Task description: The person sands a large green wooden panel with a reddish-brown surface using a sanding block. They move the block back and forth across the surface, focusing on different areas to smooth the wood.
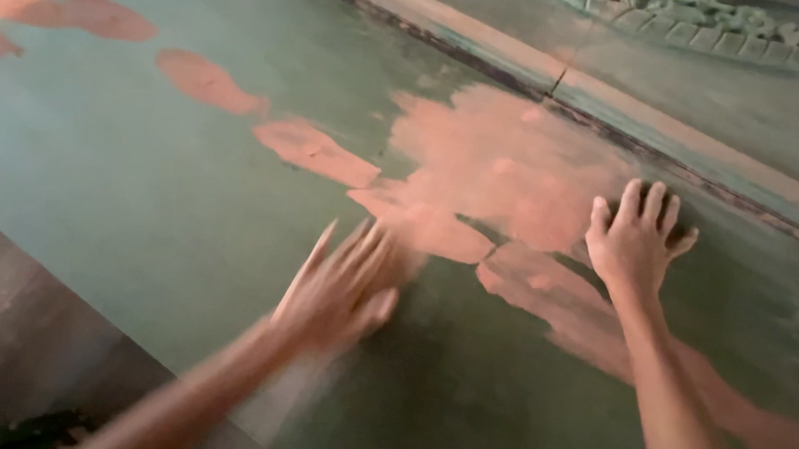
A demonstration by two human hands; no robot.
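Green panel (153, 189), lying flat, blotched with pinkish-tan filler patches (499, 166), largest between the hands. Left hand (344, 284) blurred, fingers spread open, on the patch edge. Right hand (636, 242) flat, fingers splayed (holding nothing). Raised tan moulding strip (599, 85) beyond; carved green trim (716, 27) top right.

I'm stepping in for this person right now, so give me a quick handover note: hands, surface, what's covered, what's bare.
Left hand: open, fingers spread, blurred, flat on the green panel at the edge of the pink filler.
Right hand: open, pressed flat on the panel beside the filler; nothing held.
Done: a large patch at centre, a strip running lower right, smaller patches upper left.
Left: much of the panel shows bare green. The raised border at the top edge is unfilled.
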